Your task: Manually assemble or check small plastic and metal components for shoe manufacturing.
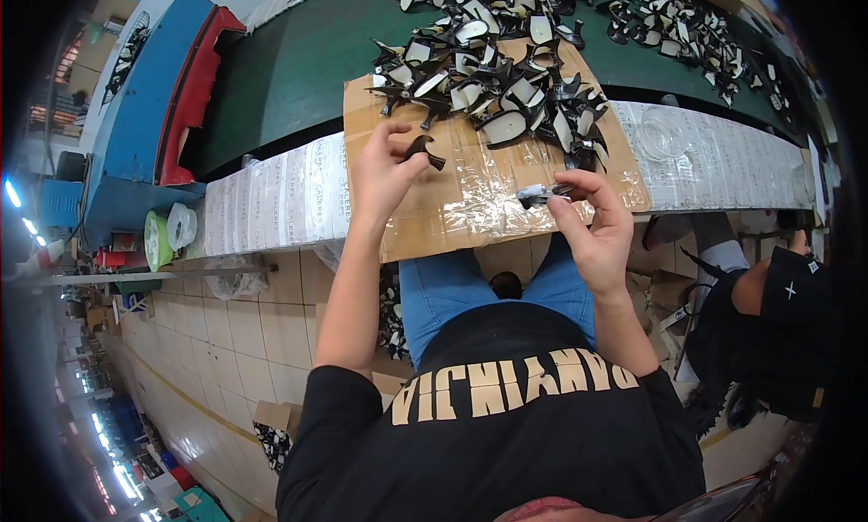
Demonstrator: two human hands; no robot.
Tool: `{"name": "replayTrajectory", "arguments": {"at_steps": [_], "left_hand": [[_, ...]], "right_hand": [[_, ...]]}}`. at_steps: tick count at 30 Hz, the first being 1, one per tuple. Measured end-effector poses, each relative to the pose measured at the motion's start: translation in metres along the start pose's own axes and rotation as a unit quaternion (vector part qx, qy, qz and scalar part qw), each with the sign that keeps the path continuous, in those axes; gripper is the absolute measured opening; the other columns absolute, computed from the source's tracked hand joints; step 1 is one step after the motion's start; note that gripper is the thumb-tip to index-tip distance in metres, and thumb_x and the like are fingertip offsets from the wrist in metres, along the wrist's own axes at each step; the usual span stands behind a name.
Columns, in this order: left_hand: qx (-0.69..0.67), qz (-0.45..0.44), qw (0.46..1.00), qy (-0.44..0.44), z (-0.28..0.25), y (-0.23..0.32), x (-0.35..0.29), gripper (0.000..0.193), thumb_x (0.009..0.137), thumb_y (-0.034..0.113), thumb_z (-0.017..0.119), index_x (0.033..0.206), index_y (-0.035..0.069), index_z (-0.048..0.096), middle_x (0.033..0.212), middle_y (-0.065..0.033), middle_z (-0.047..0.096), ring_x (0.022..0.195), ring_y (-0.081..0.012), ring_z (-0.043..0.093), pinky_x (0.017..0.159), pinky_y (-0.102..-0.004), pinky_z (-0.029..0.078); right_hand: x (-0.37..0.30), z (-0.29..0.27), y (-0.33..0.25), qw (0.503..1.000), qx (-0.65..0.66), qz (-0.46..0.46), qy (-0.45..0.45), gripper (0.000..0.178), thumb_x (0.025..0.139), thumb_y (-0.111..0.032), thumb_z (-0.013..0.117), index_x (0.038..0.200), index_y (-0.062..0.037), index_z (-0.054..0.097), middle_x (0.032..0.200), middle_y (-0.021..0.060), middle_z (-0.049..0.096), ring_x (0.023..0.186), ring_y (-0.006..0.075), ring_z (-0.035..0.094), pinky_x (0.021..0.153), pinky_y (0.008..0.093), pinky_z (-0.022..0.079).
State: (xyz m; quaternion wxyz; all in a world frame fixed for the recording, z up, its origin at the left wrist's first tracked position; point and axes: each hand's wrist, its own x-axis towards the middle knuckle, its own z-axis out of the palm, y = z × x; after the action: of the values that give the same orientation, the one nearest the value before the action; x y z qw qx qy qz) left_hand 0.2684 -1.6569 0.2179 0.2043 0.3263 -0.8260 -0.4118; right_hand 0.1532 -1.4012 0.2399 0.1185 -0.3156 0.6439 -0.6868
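My left hand [386, 172] pinches a small black curved shoe heel [424, 151] between thumb and fingers, over the left part of a taped cardboard sheet [411, 216]. To the right, my right hand [597, 226] is closed on a small black piece with a whitish, shiny part [537, 195]; it looks like another heel, but the fingers partly cover it. Just beyond both hands lies a large heap of black shoe heels [502, 127] with cream-white faces, spread over the far part of the cardboard. The two held pieces are apart from each other.
A green conveyor belt [289, 65] runs behind the cardboard, with more heels [674, 33] at right. A paper-covered ledge [276, 194] borders it. Blue and red machine housing [145, 106] stands at left. Another person [768, 314] sits at right. A box of heels [276, 422] is on the floor.
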Motion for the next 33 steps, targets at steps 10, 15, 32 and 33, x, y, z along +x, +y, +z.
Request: {"name": "replayTrajectory", "arguments": {"at_steps": [10,15,32,33], "left_hand": [[-0.681,-0.174,0.703,-0.108,0.025,0.006,-0.098,0.042,0.083,-0.006,0.065,0.124,0.003,0.062,0.109,-0.0089,0.069,0.093,-0.0163,0.068,0.081,-0.0289,0.059],[-0.683,-0.163,0.707,-0.085,0.021,0.017,-0.104,0.042,0.083,-0.006,0.066,0.124,0.001,0.062,0.109,-0.0100,0.069,0.092,-0.0169,0.068,0.082,-0.0296,0.058],[-0.651,-0.109,0.747,-0.079,0.018,0.017,-0.101,0.038,0.083,-0.008,0.065,0.120,-0.004,0.063,0.110,-0.0142,0.070,0.098,-0.0210,0.069,0.090,-0.0362,0.057],[-0.652,-0.109,0.747,-0.080,0.019,0.017,-0.102,0.038,0.083,-0.008,0.065,0.120,-0.004,0.063,0.110,-0.0142,0.070,0.098,-0.0210,0.069,0.090,-0.0362,0.057]], "right_hand": [[0.003,0.023,-0.020,0.993,-0.002,-0.109,-0.038,0.030,0.076,0.001,0.075,0.105,-0.0012,0.067,0.095,0.0059,0.067,0.086,0.0159,0.059,0.078,0.0272,0.047],[0.006,0.033,-0.026,0.958,-0.144,-0.243,-0.048,0.031,0.070,0.000,0.079,0.099,-0.0034,0.070,0.093,0.0057,0.070,0.082,0.0206,0.059,0.073,0.0291,0.047],[-0.001,0.017,-0.032,0.988,-0.043,-0.133,-0.059,0.029,0.072,0.000,0.077,0.099,-0.0017,0.069,0.093,0.0084,0.067,0.084,0.0189,0.060,0.075,0.0278,0.048],[0.003,0.017,-0.031,0.986,-0.075,-0.143,-0.039,0.028,0.072,-0.001,0.077,0.099,-0.0020,0.069,0.092,0.0080,0.067,0.083,0.0186,0.059,0.075,0.0281,0.048]]}}
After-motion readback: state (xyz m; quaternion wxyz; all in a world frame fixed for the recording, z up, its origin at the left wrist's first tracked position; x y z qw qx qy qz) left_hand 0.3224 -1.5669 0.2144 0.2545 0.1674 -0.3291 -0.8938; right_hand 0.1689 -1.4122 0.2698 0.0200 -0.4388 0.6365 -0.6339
